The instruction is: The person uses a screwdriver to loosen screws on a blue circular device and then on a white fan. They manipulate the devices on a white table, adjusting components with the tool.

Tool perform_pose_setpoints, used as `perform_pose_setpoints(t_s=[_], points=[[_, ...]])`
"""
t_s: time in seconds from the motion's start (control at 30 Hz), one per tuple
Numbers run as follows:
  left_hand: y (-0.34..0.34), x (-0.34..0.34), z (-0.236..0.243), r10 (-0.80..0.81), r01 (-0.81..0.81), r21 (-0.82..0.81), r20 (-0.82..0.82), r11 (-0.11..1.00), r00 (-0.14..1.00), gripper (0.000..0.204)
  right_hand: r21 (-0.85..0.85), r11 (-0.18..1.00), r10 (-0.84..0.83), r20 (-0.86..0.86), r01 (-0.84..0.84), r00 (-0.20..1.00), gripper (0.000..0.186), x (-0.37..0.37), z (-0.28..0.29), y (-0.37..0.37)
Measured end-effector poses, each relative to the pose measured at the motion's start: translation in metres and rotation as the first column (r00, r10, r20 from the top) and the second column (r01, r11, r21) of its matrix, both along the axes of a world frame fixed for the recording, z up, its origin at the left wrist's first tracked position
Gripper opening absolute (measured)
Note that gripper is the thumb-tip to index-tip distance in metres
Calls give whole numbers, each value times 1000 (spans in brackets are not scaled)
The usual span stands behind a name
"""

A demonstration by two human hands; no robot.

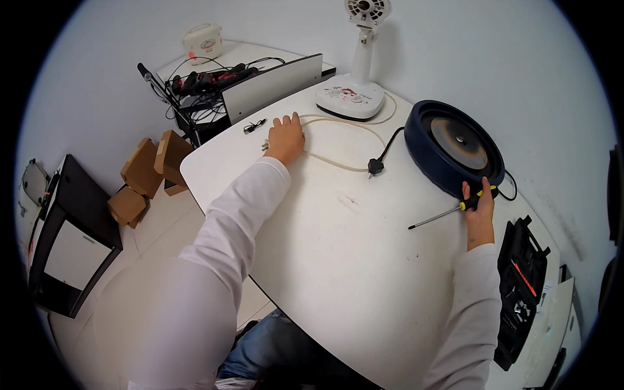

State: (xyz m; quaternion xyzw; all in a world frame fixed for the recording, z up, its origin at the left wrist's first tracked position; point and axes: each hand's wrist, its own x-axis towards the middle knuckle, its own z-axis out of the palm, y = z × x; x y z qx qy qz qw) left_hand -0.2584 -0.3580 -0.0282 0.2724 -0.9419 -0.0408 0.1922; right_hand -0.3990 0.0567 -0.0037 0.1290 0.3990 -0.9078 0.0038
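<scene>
My right hand [480, 211] is wrapped round the yellow-and-black handle of a screwdriver [437, 218], its shaft pointing left over the table. Just beyond that hand lies a round dark-blue appliance [416, 153] with a worn metal disc on top. At the table's far left, my left hand [286, 140] is palm down with curled fingers over a cream power cord [338, 164]. The cord's plug [265, 145] pokes out at the hand's left side. Behind stands a white fan base [351, 97] with its post and bare motor head [368, 9].
A black plug [375, 167] on a dark cord lies mid-table, and a small black cable [255, 126] near the left edge. An open black toolbox [520, 292] sits at the right. Cardboard boxes [140, 169] and a dark cabinet [81, 214] stand on the floor, left.
</scene>
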Motion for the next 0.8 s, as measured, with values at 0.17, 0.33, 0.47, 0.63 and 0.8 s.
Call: perform_pose_setpoints(t_s=[0.17, 0.33, 0.47, 0.63, 0.8], points=[[-4, 14, 13, 86, -87, 60, 19, 994, 996, 42, -182, 978, 114, 84, -97, 990, 32, 15, 10, 3], [-11, 41, 30, -52, 41, 45, 274, 998, 960, 27, -330, 933, 215, 182, -146, 960, 35, 45, 16, -7], [-11, 73, 49, -165, 37, 376, 314, 926, 935, 24, -290, 891, 413, 196, -350, 889, 27, 86, 21, -25], [7, 144, 76, -407, 172, 899, 8, 403, 913, 21, 13, 717, 683, 193, -697, 705, 25, 167, 52, -54], [36, 183, 79, -351, 305, 952, -298, -38, 888, 19, 221, 449, 848, 199, -866, 490, 34, 229, 69, -94]])
